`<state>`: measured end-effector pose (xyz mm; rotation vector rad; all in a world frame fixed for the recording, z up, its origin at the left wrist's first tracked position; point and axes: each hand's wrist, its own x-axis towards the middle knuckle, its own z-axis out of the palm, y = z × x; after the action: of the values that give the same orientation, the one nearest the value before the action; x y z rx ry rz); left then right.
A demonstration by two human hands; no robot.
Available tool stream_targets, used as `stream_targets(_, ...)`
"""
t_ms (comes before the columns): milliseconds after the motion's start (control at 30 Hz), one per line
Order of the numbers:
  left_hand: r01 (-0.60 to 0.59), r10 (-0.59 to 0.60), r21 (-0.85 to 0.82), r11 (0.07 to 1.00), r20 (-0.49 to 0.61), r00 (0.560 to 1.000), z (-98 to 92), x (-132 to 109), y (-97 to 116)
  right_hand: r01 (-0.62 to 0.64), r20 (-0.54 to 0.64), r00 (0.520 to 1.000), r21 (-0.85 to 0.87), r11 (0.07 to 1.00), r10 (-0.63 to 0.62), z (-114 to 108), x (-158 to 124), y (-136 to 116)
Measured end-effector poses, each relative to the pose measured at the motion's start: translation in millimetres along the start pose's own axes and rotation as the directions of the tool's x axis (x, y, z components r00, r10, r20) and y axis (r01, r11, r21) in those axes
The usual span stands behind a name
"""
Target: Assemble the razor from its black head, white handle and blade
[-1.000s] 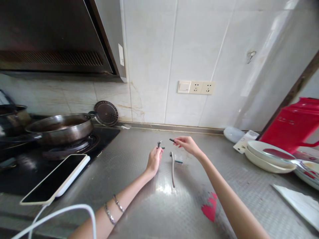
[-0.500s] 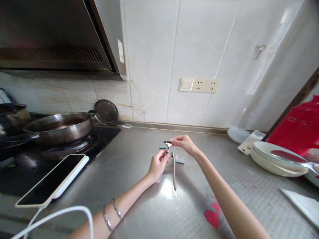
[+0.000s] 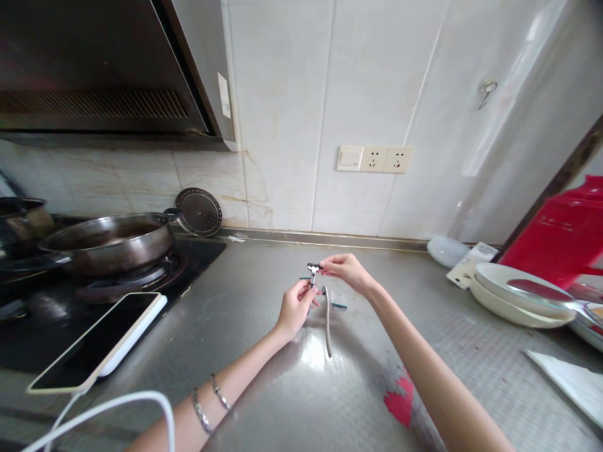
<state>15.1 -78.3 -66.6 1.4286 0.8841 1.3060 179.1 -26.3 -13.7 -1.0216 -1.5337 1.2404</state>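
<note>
My left hand (image 3: 295,309) is closed on the handle of a small razor (image 3: 313,274), which stands upright with its head on top. The fingertips of my right hand (image 3: 346,271) pinch the right end of the dark razor head. A thin dark green strip (image 3: 304,278) shows just behind my left fingers. Right of my left hand, a curved grey handle-like piece (image 3: 328,326) lies on the metal counter (image 3: 273,402). Beside it is a clear plastic package (image 3: 339,301) with a dark green strip in it.
A phone (image 3: 98,339) with a white cable lies at the left, near the stove with a steel pan (image 3: 117,242). Stacked plates (image 3: 518,298), a small bowl (image 3: 447,251) and a red container (image 3: 556,232) are at the right. A wall socket (image 3: 374,159) is above.
The razor head now sits level on the handle top, where a gap and tilt showed before. My left hand has shifted slightly left, and the whole view has moved a little.
</note>
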Motion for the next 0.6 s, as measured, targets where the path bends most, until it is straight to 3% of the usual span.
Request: stream_targets(600, 0.0, 0.0, -0.006, 1.0, -0.005, 1.0, 1.3, -2.0, 4.4, 0.022, 0.028, 0.999, -0.041, 0.999, -0.02, -2.4, 0.3, 1.1)
